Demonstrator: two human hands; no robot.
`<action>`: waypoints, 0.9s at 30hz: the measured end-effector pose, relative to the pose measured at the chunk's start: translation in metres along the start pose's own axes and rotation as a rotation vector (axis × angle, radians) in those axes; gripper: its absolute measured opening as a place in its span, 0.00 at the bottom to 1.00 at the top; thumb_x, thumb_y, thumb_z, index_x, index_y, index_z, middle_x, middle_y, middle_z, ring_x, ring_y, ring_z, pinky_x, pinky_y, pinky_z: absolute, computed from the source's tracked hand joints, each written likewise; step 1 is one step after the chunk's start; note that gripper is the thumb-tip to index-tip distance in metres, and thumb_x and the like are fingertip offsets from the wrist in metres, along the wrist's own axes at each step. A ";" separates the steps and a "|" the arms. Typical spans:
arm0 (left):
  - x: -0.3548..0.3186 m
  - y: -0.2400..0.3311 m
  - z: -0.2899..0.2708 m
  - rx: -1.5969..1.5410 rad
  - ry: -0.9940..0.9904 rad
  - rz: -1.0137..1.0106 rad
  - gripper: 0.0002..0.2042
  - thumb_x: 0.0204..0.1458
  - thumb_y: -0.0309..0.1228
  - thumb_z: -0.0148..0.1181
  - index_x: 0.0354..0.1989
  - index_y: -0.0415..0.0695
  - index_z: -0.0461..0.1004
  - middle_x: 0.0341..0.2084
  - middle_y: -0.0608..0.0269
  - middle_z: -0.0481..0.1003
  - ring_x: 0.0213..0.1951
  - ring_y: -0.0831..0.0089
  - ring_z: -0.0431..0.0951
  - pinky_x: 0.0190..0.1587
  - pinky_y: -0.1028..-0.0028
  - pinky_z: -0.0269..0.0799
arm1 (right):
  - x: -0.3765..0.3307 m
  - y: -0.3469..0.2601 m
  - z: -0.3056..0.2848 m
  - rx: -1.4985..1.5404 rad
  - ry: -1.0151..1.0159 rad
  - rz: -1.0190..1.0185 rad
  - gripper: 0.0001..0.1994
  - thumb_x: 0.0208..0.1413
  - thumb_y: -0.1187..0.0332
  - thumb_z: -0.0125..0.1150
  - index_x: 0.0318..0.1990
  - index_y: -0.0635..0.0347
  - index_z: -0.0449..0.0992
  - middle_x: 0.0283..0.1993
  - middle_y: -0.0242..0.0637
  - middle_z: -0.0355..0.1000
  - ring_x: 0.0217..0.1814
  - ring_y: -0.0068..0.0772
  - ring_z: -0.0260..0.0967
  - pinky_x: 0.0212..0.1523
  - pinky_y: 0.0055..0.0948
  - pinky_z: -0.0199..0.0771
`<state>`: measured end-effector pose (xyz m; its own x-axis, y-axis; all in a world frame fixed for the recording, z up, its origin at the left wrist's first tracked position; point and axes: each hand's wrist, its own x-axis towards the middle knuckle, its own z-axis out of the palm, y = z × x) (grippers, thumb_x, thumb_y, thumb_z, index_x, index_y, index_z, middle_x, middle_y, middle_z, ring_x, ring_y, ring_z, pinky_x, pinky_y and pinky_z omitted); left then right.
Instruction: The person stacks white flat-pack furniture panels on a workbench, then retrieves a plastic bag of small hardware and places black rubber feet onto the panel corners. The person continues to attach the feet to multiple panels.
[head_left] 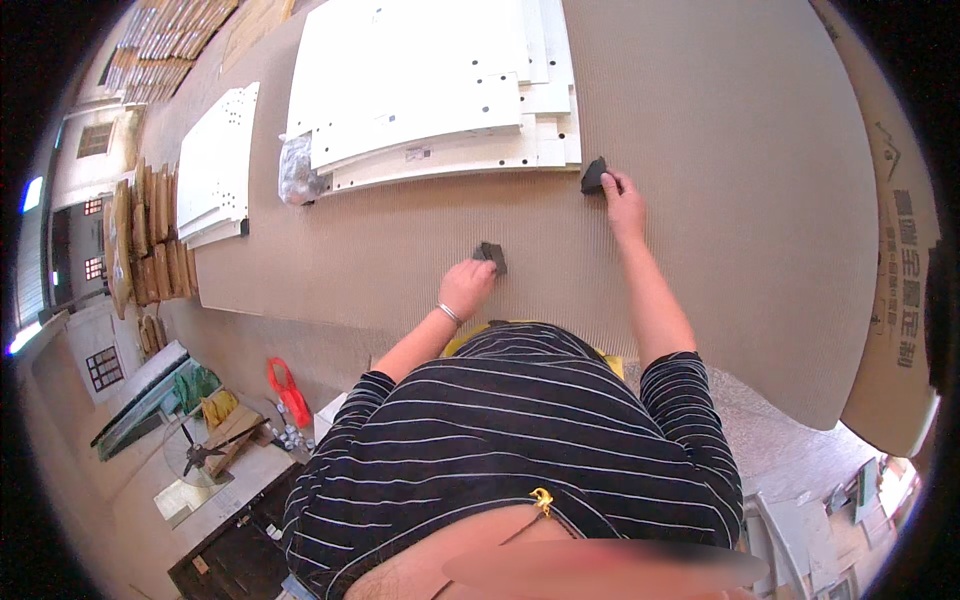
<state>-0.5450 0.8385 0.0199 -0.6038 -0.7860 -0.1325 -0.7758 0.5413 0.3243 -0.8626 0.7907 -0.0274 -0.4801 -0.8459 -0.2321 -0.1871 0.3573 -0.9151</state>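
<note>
My right hand (pixel 626 208) pinches a small black corner protector (pixel 593 176) right at the near right corner of a stack of white panels (pixel 400 75). From here I cannot tell whether the protector touches the panels. My left hand (pixel 467 290) grips another black corner protector (pixel 493 257), held apart from the stack and close to my body. The panels lie flat, unevenly layered, with dark round holes in them. A clear plastic bag (pixel 298 168) of small parts I cannot make out sits against the stack's near left corner.
Brown corrugated cardboard (pixel 730 180) covers the surface beneath the stack. A smaller white panel stack (pixel 218 160) lies to the left. Bundled brown packages (pixel 150 240) stand beyond it. A folded cardboard piece (pixel 890 290) runs along the right. Behind my left side is a cluttered bench (pixel 230 495).
</note>
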 end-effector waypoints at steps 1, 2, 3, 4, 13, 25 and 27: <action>0.000 0.004 0.002 -0.010 0.071 0.052 0.13 0.45 0.32 0.60 0.40 0.46 0.72 0.28 0.58 0.73 0.33 0.58 0.74 0.36 0.62 0.70 | 0.004 0.000 0.002 -0.086 0.012 -0.019 0.20 0.58 0.54 0.52 0.48 0.60 0.75 0.46 0.44 0.73 0.48 0.43 0.70 0.50 0.37 0.67; 0.000 0.008 0.004 -0.015 0.061 0.069 0.14 0.45 0.32 0.60 0.41 0.46 0.71 0.27 0.60 0.73 0.32 0.59 0.74 0.35 0.63 0.69 | 0.005 0.001 0.005 -0.172 0.028 -0.047 0.19 0.58 0.54 0.53 0.46 0.61 0.75 0.45 0.45 0.73 0.47 0.44 0.70 0.49 0.38 0.67; 0.000 0.013 0.005 -0.021 0.049 0.082 0.14 0.44 0.32 0.59 0.41 0.47 0.71 0.25 0.61 0.73 0.31 0.61 0.73 0.34 0.64 0.69 | 0.007 0.003 0.007 -0.263 0.020 -0.073 0.19 0.58 0.55 0.53 0.45 0.61 0.76 0.45 0.46 0.73 0.46 0.45 0.70 0.47 0.39 0.67; 0.000 0.017 0.004 -0.059 0.017 0.018 0.19 0.44 0.35 0.61 0.45 0.46 0.70 0.26 0.58 0.71 0.33 0.58 0.72 0.37 0.62 0.68 | 0.007 0.004 0.007 -0.266 0.118 -0.224 0.17 0.56 0.57 0.55 0.41 0.62 0.77 0.42 0.47 0.73 0.45 0.50 0.69 0.45 0.43 0.67; 0.079 -0.018 0.004 -0.115 0.146 -0.248 0.22 0.44 0.39 0.63 0.45 0.40 0.69 0.37 0.50 0.70 0.43 0.52 0.69 0.49 0.59 0.65 | 0.009 0.019 -0.011 -0.394 -0.063 -0.447 0.20 0.48 0.62 0.64 0.49 0.59 0.73 0.41 0.41 0.72 0.44 0.42 0.70 0.44 0.37 0.70; 0.158 -0.049 0.003 -0.053 -0.229 -0.435 0.25 0.40 0.48 0.67 0.36 0.36 0.73 0.32 0.48 0.75 0.39 0.52 0.74 0.43 0.61 0.70 | 0.007 0.036 0.004 -0.581 0.005 -0.621 0.20 0.43 0.73 0.62 0.48 0.60 0.73 0.30 0.37 0.66 0.33 0.39 0.67 0.33 0.36 0.69; 0.157 -0.048 0.005 -0.034 -0.204 -0.433 0.24 0.41 0.48 0.66 0.36 0.37 0.73 0.32 0.48 0.75 0.38 0.52 0.74 0.42 0.60 0.69 | 0.005 0.035 0.008 -0.598 0.036 -0.626 0.19 0.45 0.73 0.59 0.48 0.61 0.72 0.30 0.37 0.65 0.34 0.39 0.66 0.35 0.36 0.69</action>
<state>-0.6035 0.6908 -0.0212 -0.2523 -0.8606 -0.4425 -0.9597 0.1641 0.2282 -0.8646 0.7961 -0.0629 -0.1632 -0.9470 0.2766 -0.8408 -0.0132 -0.5411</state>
